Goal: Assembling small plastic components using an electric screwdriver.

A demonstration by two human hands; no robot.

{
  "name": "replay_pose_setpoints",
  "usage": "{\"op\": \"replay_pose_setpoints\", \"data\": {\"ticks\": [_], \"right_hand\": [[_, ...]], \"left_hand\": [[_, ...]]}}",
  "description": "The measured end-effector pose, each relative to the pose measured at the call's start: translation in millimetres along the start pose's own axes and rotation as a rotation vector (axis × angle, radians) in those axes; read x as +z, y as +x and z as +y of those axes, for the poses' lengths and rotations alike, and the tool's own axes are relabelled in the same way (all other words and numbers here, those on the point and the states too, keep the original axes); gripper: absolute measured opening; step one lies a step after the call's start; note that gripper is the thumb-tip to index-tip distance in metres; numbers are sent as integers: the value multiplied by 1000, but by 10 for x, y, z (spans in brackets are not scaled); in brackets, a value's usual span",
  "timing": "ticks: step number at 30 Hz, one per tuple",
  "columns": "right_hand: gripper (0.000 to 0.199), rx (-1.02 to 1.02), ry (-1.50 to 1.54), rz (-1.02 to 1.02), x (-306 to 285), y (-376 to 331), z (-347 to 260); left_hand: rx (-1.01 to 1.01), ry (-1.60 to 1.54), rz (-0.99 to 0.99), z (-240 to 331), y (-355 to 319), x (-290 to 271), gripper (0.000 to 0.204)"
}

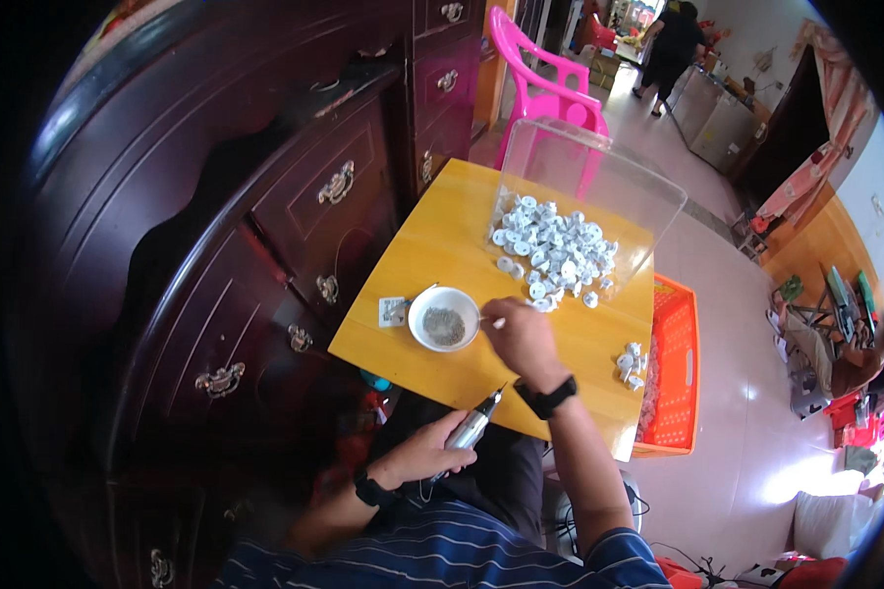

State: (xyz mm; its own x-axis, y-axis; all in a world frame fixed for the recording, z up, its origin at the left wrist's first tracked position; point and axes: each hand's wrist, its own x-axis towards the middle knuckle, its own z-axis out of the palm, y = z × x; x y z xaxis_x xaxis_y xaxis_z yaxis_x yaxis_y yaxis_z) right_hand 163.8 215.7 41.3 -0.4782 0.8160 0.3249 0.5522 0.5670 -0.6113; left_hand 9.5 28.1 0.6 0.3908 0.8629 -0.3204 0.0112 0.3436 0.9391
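Just left of the right hand (523,339) a white bowl (444,318) holds a heap of tiny grey screws (444,326). Beyond it, a clear plastic bin (599,187) lies tipped on the yellow worktop (432,255), with small white plastic parts (552,253) spilling from it. That hand, knuckles up, pinches a small white piece by the bowl's rim. The left hand (424,454), nearer the body, is wrapped around a silver electric screwdriver (473,426), tip pointing up toward the right wrist.

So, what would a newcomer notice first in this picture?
Probably the heap of small white parts at the far side of the yellow table, inside a clear plastic box. Nearer, the right hand reaches beside a white bowl, and the left hand grips a silver power tool.
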Motion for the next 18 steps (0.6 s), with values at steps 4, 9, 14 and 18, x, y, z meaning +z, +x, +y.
{"op": "replay_pose_setpoints", "data": {"ticks": [4,9,14,18], "right_hand": [[15,-140,-331,-240,577,329,-217],[18,-128,-557,-374,931,492,-170],[17,-86,-572,-363,1082,509,-87],[17,-97,-545,-335,1067,512,-101]], "left_hand": [[-33,54,39,-74,-103,-23,65],[-31,63,11,-26,-104,-62,66],[-8,51,-9,-32,-101,-99,63],[2,54,-6,-64,-85,-134,61]]}}
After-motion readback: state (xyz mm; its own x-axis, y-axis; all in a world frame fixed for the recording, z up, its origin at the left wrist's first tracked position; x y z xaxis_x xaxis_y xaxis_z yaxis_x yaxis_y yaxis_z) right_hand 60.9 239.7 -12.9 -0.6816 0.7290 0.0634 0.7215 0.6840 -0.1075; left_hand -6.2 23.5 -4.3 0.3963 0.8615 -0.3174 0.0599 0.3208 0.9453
